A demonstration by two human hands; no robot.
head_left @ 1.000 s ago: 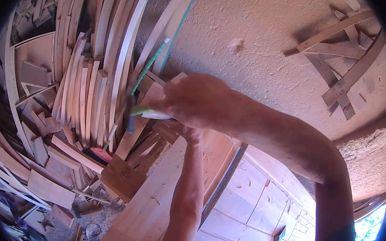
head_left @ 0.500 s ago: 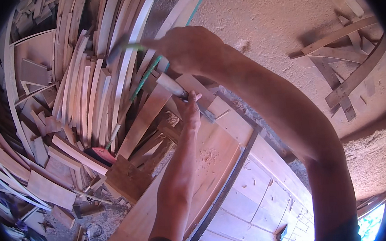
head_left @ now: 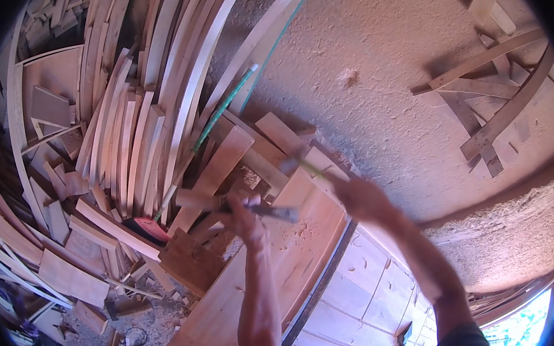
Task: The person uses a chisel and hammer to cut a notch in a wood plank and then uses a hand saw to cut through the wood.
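A wide board (head_left: pixel 266 284) is seen nearest, lying slanted under both arms. Just above it, the left hand (head_left: pixel 244 216) is closed tight around a chisel (head_left: pixel 279 212), whose dark tip is pointed to the right, over the board's top end. The right hand (head_left: pixel 362 199) is blurred; it seems to be clenched on the thin handle of a hammer (head_left: pixel 299 166), held up just beside the chisel. The step in hand is judged to be hitting the chisel. For the next hit, the chisel must be kept steady and the fingers kept clear. Farther off, a pile of bent wood strips (head_left: pixel 123 120) is stacked, and the dusty floor (head_left: pixel 372 55) is seen beyond.
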